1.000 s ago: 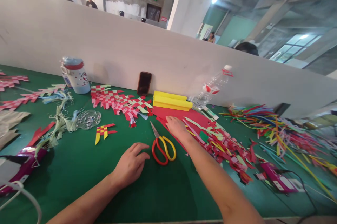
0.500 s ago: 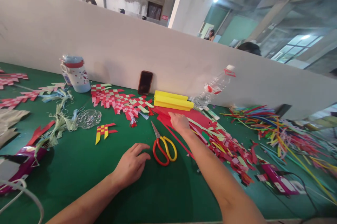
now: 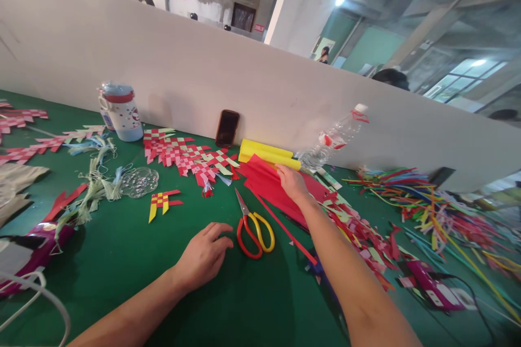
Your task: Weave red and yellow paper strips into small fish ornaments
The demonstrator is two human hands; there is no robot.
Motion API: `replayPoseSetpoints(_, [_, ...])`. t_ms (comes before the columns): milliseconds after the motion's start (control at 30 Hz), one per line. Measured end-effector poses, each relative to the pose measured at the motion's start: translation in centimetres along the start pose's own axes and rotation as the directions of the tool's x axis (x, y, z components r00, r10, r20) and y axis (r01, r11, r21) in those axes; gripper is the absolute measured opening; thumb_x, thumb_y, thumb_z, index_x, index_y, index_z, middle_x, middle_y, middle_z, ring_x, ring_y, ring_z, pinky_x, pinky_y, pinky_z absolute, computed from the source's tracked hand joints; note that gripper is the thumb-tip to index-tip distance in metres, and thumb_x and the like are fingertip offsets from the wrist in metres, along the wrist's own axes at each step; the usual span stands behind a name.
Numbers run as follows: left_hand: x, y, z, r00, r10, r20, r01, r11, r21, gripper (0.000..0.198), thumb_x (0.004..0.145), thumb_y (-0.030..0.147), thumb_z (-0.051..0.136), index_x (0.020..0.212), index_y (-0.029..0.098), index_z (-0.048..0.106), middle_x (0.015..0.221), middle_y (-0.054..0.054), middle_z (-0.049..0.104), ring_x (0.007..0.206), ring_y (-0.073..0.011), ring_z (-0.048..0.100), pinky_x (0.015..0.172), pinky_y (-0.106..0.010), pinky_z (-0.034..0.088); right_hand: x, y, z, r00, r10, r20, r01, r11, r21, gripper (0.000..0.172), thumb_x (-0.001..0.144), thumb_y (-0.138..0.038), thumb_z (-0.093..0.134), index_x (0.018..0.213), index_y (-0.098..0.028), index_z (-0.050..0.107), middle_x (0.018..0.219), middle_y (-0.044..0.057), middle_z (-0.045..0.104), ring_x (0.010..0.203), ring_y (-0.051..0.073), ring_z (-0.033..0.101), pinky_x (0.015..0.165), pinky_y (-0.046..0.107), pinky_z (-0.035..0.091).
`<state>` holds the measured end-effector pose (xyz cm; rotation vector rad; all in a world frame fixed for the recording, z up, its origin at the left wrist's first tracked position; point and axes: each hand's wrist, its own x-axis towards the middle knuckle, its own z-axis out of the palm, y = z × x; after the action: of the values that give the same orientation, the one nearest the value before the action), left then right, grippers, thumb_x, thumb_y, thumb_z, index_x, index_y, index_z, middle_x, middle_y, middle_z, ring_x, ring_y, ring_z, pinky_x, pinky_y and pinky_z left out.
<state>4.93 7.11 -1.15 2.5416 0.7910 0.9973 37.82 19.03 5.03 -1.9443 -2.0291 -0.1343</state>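
My right hand (image 3: 293, 184) is closed on the edge of a red sheet (image 3: 272, 187), part of which is raised off the pile. Just behind it lies a folded yellow sheet (image 3: 271, 154). My left hand (image 3: 207, 254) rests on the green table with its fingers apart, holding nothing. Beside it are scissors (image 3: 253, 227) with one red and one yellow handle, their tips pointing away. A thin red strip (image 3: 283, 225) runs from the sheet toward my right forearm. To the left lies a small woven red and yellow piece (image 3: 163, 202).
Woven pink fish shapes (image 3: 183, 156), a cup (image 3: 124, 113) and a phone (image 3: 227, 128) stand or lie near the partition (image 3: 183, 70). A plastic bottle (image 3: 336, 138) leans there. Coloured strips (image 3: 439, 200) and a purple device (image 3: 434, 287) are at right.
My right hand has moved slightly right, drawing up the edge of the red sheet. The thin red strip has shifted, and a blue item shows beside my right forearm. My left hand stays put.
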Motion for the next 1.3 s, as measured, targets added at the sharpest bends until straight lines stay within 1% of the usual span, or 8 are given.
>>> replayPoseSetpoints(333, [0.1,0.1,-0.2,1.0,0.005,-0.011,-0.005,1.0,0.01,0.027,0.084,0.005,0.043,0.091,0.02,0.064,0.112,-0.01,0.063,0.098,-0.0203,0.063,0.082,-0.034,0.056,-0.5,-0.5,-1.5,0.995,0.07,-0.066,-0.061,0.991,0.123,0.03,0.095,-0.035,0.057,0.121,-0.02,0.059,0.125,0.008,0.06,0.103,0.02,0.062,0.088,0.042,0.054])
replayPoseSetpoints(700, [0.4,0.3,-0.3,1.0,-0.012,-0.021,0.011,0.999,-0.04,0.027,0.091,0.007,0.04,0.103,0.02,0.061,0.109,-0.009,0.065,0.099,-0.0188,0.063,0.086,-0.033,0.055,-1.9,-1.5,-8.4,0.903,0.224,-0.367,-0.124,0.953,0.276,0.031,0.095,-0.037,0.056,0.12,-0.018,0.059,0.118,0.008,0.062,0.098,0.019,0.064,0.084,0.041,0.055])
replayPoseSetpoints(867, [0.8,0.9,-2.0,0.97,-0.088,-0.225,0.08,0.996,-0.042,0.037,0.093,0.016,0.049,0.13,0.018,0.046,0.122,-0.013,0.058,0.113,-0.0219,0.058,0.095,-0.036,0.053,-7.5,-7.9,-8.9,0.927,0.0,-0.375,0.098,0.966,0.241,0.024,0.099,-0.036,0.044,0.108,-0.029,0.065,0.111,0.007,0.068,0.102,0.022,0.062,0.093,0.041,0.051])
replayPoseSetpoints(967, [0.3,2.3,-4.3,0.877,-0.088,-0.473,0.117,0.993,0.032,0.057,0.089,0.017,0.056,0.141,0.019,0.034,0.135,-0.017,0.046,0.127,-0.0277,0.048,0.103,-0.046,0.047,-11.6,-12.2,-6.5,0.936,-0.218,-0.275,0.284,0.932,0.226,0.03,0.096,-0.026,0.04,0.103,-0.034,0.069,0.102,0.004,0.071,0.097,0.025,0.065,0.089,0.041,0.053])
replayPoseSetpoints(1033, [-0.6,3.8,-6.0,0.845,0.009,-0.535,0.07,0.99,0.126,0.067,0.085,0.015,0.061,0.144,0.021,0.031,0.14,-0.017,0.041,0.131,-0.0308,0.043,0.105,-0.051,0.043,-14.1,-14.7,-4.3,0.917,-0.329,-0.223,0.378,0.897,0.231,0.031,0.094,-0.021,0.043,0.104,-0.034,0.068,0.097,0.002,0.072,0.089,0.022,0.066,0.083,0.041,0.053])
replayPoseSetpoints(1100, [-1.9,5.1,-7.3,0.885,0.085,-0.459,0.017,0.977,0.213,0.065,0.083,0.018,0.063,0.142,0.024,0.035,0.142,-0.015,0.04,0.135,-0.0333,0.038,0.109,-0.057,0.036,-16.5,-16.9,-2.4,0.897,-0.395,-0.198,0.436,0.866,0.244,0.031,0.091,-0.015,0.045,0.105,-0.032,0.067,0.093,0.002,0.073,0.087,0.021,0.065,0.082,0.041,0.051])
replayPoseSetpoints(1200, [-3.8,6.0,-7.8,0.987,0.091,-0.132,-0.042,0.942,0.334,0.049,0.088,0.025,0.059,0.135,0.024,0.047,0.136,-0.009,0.055,0.138,-0.03,0.037,0.118,-0.056,0.018,-19.4,-19.2,-0.9,0.878,-0.444,-0.18,0.478,0.831,0.284,0.03,0.091,-0.012,0.045,0.105,-0.029,0.066,0.089,0.004,0.072,0.083,0.019,0.064,0.078,0.039,0.05])
replayPoseSetpoints(1300, [-5.7,5.1,-7.0,0.992,-0.003,0.123,-0.047,0.914,0.404,0.056,0.09,0.041,0.056,0.142,0.023,0.044,0.142,-0.006,0.054,0.14,-0.0251,0.037,0.121,-0.045,0.013,-20.8,-19.8,-1.1,0.875,-0.455,-0.163,0.483,0.811,0.33,0.024,0.092,-0.015,0.047,0.105,-0.025,0.065,0.091,0.004,0.071,0.084,0.017,0.064,0.081,0.037,0.052])
